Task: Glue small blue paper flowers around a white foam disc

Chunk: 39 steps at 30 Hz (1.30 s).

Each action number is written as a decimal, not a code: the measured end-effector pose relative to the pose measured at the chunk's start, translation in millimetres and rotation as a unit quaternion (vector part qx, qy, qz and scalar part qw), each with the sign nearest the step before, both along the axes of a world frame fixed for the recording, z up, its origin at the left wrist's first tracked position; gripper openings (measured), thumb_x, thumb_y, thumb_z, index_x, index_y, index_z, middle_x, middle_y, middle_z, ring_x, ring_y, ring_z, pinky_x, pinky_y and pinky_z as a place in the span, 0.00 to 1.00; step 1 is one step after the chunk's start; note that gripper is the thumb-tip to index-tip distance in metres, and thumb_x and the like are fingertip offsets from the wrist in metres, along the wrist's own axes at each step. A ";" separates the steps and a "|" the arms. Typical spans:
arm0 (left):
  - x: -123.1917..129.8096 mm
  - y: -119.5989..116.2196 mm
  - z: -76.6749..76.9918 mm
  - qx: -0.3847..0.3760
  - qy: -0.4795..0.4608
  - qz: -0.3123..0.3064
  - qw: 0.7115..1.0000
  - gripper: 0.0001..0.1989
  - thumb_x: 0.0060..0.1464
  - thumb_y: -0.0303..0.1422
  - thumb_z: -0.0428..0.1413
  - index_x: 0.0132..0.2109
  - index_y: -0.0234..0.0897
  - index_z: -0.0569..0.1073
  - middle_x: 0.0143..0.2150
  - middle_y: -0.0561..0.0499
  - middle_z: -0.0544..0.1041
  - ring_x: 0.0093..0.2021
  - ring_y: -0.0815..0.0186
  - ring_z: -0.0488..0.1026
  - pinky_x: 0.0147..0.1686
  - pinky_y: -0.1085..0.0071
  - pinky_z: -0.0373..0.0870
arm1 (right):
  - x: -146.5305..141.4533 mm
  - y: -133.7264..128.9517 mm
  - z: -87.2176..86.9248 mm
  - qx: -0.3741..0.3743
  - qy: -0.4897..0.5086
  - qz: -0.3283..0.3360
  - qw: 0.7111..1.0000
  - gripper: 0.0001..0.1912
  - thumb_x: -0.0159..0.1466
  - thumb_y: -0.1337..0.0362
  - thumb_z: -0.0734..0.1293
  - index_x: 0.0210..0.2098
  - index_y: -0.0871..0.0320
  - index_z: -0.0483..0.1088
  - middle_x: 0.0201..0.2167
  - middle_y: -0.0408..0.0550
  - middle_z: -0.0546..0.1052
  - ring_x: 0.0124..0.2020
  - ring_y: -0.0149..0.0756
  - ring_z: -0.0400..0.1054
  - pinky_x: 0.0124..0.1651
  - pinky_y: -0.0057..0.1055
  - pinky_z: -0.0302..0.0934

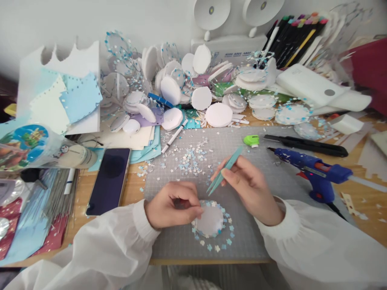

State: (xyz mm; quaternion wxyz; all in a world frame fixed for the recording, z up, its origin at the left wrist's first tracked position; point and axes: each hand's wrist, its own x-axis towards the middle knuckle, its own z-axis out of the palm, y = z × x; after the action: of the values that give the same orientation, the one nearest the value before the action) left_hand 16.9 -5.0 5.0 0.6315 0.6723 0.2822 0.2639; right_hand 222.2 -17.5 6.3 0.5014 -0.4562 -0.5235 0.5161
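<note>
A white disc (210, 219) ringed with small blue and white paper flowers lies on the grey cutting mat (169, 247). At the disc's upper left edge, my left hand (175, 204) is closed in a pinch; what its fingertips hold, if anything, is too small to name. Teal tweezers (227, 168) are in my right hand (249, 185), above and to the right of the disc, with their tips slightly apart and pointing down to the left. Loose paper flowers (190, 161) are scattered on the mat beyond my hands.
To the left lie a phone (109, 181) and a jar (80, 156). On the right are a blue glue gun (314, 169), a black cutter (308, 145) and a green clip-like item (251, 140). White discs (219, 114) crowd the back under a twin lamp (211, 14).
</note>
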 end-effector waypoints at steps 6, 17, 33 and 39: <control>-1.0 0.6 1.2 -0.007 -0.001 -0.007 1.000 0.14 0.54 0.33 0.57 0.23 0.31 0.73 0.22 0.50 0.67 0.21 0.72 0.61 0.21 0.74 0.58 | 11.7 15.4 -1.5 0.094 0.053 -0.208 0.972 0.04 0.63 0.62 0.66 0.38 0.52 0.68 0.38 0.43 0.69 0.30 0.29 0.64 0.35 0.31 0.64; -4.9 6.4 -4.8 -0.118 -0.083 0.068 0.987 0.22 0.55 0.40 0.57 0.18 0.34 0.63 0.20 0.54 0.62 0.23 0.71 0.58 0.26 0.72 0.54 | 15.4 20.6 -9.4 0.163 -0.145 -0.202 0.955 0.06 0.56 0.68 0.73 0.30 0.54 0.71 0.32 0.46 0.77 0.38 0.39 0.73 0.42 0.38 0.69; 1.2 0.6 -5.9 0.080 -0.011 0.066 0.995 0.11 0.52 0.31 0.61 0.24 0.32 0.73 0.21 0.52 0.66 0.22 0.73 0.60 0.22 0.75 0.57 | 36.1 23.4 -1.5 0.228 -0.337 -0.119 0.906 0.06 0.58 0.67 0.69 0.27 0.55 0.67 0.25 0.43 0.72 0.27 0.35 0.67 0.33 0.34 0.60; -2.2 2.0 -2.7 0.132 -0.018 0.154 0.979 0.16 0.58 0.35 0.55 0.23 0.34 0.72 0.22 0.51 0.68 0.26 0.69 0.65 0.27 0.72 0.62 | 36.9 24.1 -2.8 0.231 -0.356 -0.104 0.899 0.07 0.57 0.69 0.68 0.25 0.56 0.66 0.24 0.44 0.71 0.26 0.34 0.64 0.32 0.35 0.58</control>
State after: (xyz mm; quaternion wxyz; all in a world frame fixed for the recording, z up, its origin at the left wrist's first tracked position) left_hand 14.8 -3.0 2.3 0.4938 0.6937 0.3335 0.4046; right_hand 259.0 6.6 3.5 0.4238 -0.5329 -0.7210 0.1285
